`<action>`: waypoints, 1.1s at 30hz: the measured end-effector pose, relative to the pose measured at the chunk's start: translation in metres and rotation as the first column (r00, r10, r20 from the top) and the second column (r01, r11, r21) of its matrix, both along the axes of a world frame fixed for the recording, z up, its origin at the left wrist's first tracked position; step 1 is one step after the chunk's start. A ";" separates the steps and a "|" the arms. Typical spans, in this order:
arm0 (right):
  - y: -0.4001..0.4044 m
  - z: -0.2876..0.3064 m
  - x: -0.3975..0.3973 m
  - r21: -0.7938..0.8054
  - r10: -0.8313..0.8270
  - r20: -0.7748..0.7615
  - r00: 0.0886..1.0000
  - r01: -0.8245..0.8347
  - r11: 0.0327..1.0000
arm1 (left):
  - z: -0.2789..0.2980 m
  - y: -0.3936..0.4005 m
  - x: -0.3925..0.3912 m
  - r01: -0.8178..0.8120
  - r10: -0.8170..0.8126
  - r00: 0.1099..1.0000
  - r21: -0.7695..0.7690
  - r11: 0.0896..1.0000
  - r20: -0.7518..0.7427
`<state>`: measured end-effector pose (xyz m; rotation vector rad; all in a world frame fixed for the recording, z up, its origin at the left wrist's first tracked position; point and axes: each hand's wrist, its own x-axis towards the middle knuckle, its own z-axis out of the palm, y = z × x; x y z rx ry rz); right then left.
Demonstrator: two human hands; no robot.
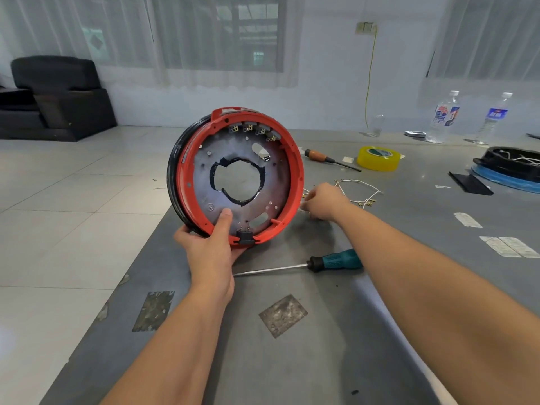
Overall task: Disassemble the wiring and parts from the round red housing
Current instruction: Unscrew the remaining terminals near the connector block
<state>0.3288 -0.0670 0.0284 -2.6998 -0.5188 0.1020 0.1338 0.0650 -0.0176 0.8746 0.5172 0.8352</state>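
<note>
A person's left hand (pixel 214 244) props the round red housing (pixel 235 179) on edge at the near left of the grey desk (pixel 321 361), thumb pressed to the metal inner plate and fingers curled behind the lower rim. The open face is turned toward the camera and tilted slightly right. Being a disc, it has no long axis in its face; its short axis, through the central hole, runs near to far. A black plug socket (pixel 245 236) sits at the bottom of the rim, and a row of small terminal blocks (pixel 253 130) lines the top.

The right hand (pixel 323 201) reaches just right of the housing, knuckles to the camera, fingers bent toward white wiring (pixel 361 192) lying on the desk. Whether they pinch a wire end cannot be told.

The wiring appears largely out, so the terminals and socket look like the remaining work. Doing this step well likely means keeping the rim braced on the desk, drawing any remaining lead straight out rather than sideways, and laying the housing flat before taking up the teal-handled screwdriver (pixel 301 264) lying near. An orange-handled screwdriver (pixel 330 160) and a roll of yellow tape (pixel 378 158) lie farther off.
</note>
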 end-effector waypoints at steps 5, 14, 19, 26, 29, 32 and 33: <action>-0.050 0.009 -0.066 0.009 0.296 0.093 0.951 -0.298 0.955 | 0.002 -0.001 -0.003 0.005 -0.005 1.000 0.007 1.000 -0.015; -0.087 -0.021 -0.113 -0.222 0.480 0.161 0.862 -0.442 0.869 | 0.001 0.000 -0.007 0.036 -0.036 0.999 0.018 0.999 -0.014; -0.089 -0.025 -0.114 -0.225 0.530 0.239 0.814 -0.484 0.845 | -0.001 0.002 -0.006 0.034 -0.034 0.999 0.012 0.999 -0.005; -0.119 -0.002 -0.097 -0.182 0.208 0.406 0.890 -0.144 0.973 | -0.004 0.006 -0.004 0.045 -0.045 0.999 -0.002 0.999 0.014; -0.143 0.006 -0.082 -0.040 -0.096 0.355 0.930 0.117 0.992 | -0.005 0.006 -0.004 0.072 -0.072 0.997 0.016 0.997 0.002; -0.166 0.007 -0.066 0.022 -0.347 0.240 0.907 0.352 0.936 | -0.005 0.006 -0.005 0.107 -0.106 0.994 0.040 0.993 -0.025; -0.173 0.006 -0.062 0.009 -0.406 0.206 0.890 0.413 0.911 | -0.005 0.005 -0.005 0.119 -0.118 0.993 0.049 0.992 -0.031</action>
